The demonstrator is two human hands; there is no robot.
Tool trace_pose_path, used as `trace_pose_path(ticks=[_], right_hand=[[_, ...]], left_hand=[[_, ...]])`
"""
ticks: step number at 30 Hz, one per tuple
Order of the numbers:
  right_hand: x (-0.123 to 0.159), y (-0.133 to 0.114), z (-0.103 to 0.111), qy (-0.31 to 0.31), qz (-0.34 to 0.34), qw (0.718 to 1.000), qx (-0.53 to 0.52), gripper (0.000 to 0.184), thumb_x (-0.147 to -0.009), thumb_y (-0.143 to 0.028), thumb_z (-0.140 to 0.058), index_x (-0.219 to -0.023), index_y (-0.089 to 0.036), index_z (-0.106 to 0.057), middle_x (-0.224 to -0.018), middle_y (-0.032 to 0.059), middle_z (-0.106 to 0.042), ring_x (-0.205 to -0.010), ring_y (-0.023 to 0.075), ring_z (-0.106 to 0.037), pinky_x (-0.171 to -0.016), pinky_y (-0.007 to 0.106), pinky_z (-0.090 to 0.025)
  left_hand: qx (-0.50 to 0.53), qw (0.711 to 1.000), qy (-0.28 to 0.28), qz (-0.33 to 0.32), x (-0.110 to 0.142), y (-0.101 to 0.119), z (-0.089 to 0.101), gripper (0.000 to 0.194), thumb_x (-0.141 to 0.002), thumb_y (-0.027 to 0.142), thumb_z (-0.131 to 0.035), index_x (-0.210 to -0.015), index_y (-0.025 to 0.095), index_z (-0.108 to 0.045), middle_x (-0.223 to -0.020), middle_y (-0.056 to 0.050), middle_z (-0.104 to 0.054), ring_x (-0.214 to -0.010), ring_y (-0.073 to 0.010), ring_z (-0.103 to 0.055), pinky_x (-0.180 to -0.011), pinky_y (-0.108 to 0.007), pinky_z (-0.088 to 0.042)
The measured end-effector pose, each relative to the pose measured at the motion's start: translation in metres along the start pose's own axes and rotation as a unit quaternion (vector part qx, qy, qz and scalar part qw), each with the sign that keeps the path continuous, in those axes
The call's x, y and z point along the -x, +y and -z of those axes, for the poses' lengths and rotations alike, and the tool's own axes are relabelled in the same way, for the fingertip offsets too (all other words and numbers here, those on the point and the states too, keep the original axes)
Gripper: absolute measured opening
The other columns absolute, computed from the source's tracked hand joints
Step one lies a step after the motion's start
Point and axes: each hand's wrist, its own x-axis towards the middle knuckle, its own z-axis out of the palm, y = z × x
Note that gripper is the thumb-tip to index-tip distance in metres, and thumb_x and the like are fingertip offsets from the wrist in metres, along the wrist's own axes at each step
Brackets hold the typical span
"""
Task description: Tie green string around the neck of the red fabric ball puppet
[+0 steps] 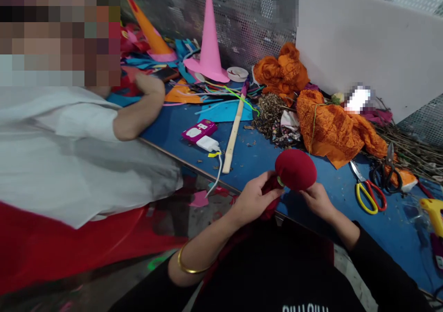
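A round dark red stuffed ball [296, 169] sits between my hands at the near edge of the blue table [263, 157]. My left hand [254, 196] grips red fabric gathered under the ball, fingers closed; a gold bangle [188, 265] circles that wrist. My right hand [318, 199] pinches the ball's lower right side. A thin green band shows at the ball's neck.
A person in a white shirt [79, 150] leans on the table at left. Pink cone [209, 42] and orange cone [150, 30] stand at back. Orange cloth [332, 125], a wooden stick [233, 134], scissors [368, 189], a charger plug [207, 142] and a yellow glue gun [434, 213] lie around.
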Motion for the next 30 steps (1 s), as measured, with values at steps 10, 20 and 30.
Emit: trace_pose_path(ticks=[10, 20, 30], right_hand=[[0.029, -0.052, -0.004, 0.066, 0.16, 0.963, -0.209, 0.039, -0.097, -0.042, -0.041, -0.074, -0.021, -0.064, -0.088, 0.0101, -0.064, -0.096, 0.0261, -0.061, -0.088, 0.044, -0.046], [0.034, -0.059, -0.016, 0.161, -0.102, 0.926, -0.326, 0.037, -0.091, -0.037, -0.057, -0.061, -0.016, -0.061, -0.054, -0.0031, -0.04, -0.051, 0.0098, -0.032, -0.049, 0.026, -0.023], [0.033, -0.066, -0.012, 0.105, -0.04, 0.949, -0.294, 0.037, -0.096, -0.035, -0.049, -0.065, -0.018, -0.06, -0.061, -0.0003, -0.05, -0.059, 0.0128, -0.047, -0.059, 0.027, -0.038]], left_hand=[[0.169, 0.982, -0.023, 0.08, -0.009, -0.022, -0.029, 0.043, -0.076, 0.03, -0.065, -0.115, 0.012, -0.06, -0.106, -0.01, -0.071, -0.1, -0.0244, -0.064, -0.091, -0.037, -0.05], [-0.02, 0.998, 0.027, 0.047, -0.007, -0.029, -0.039, 0.031, -0.079, 0.027, -0.061, -0.109, 0.016, -0.063, -0.105, -0.008, -0.071, -0.095, -0.0231, -0.064, -0.09, -0.036, -0.048], [-0.221, 0.971, 0.017, 0.087, -0.011, -0.031, -0.033, 0.026, -0.083, 0.035, -0.057, -0.104, 0.02, -0.063, -0.08, -0.002, -0.067, -0.069, -0.0185, -0.059, -0.064, -0.028, -0.043]])
